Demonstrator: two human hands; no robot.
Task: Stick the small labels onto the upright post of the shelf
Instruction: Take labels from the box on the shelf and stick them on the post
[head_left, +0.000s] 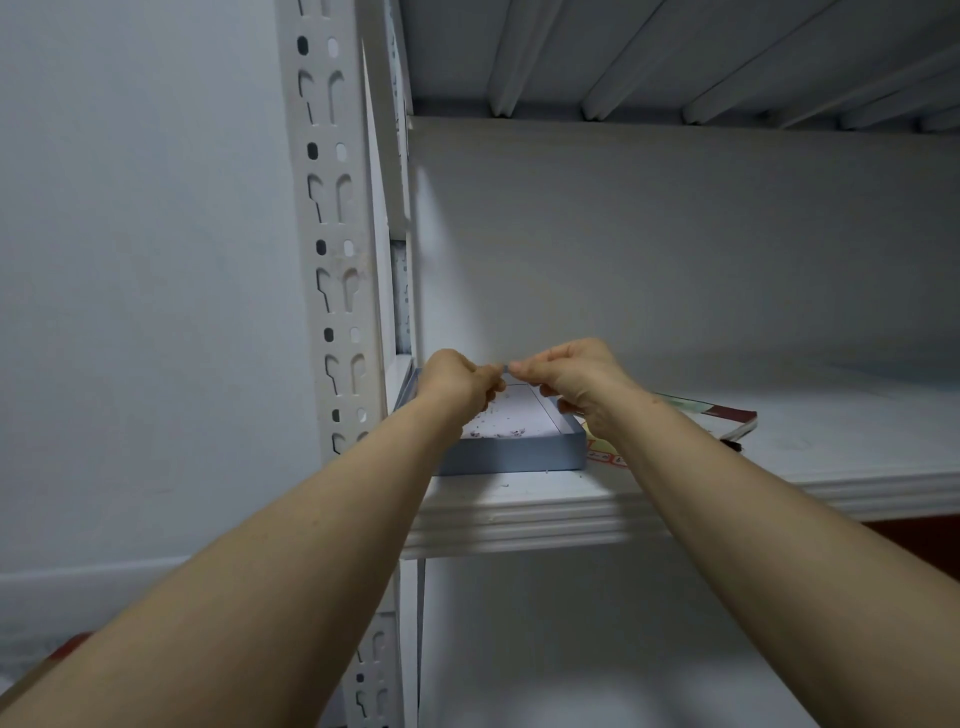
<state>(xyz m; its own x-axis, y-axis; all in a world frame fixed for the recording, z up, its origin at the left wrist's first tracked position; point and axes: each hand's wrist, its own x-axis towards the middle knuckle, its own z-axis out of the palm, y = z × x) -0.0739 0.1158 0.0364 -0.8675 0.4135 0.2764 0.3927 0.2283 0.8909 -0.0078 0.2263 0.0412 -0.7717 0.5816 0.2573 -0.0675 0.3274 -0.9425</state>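
Observation:
A white slotted upright post of the shelf rises at the left. Its inner face carries a strip of small patterned labels. Both my hands meet above a shallow blue-grey box on the shelf board. My left hand and my right hand pinch one tiny label between their fingertips. The box's white floor holds several small dark scraps. The label is too small to make out its print.
A white shelf board runs to the right, with a red-and-green booklet lying behind my right wrist. Another shelf's ribbed underside is overhead. A pale wall stands left of the post.

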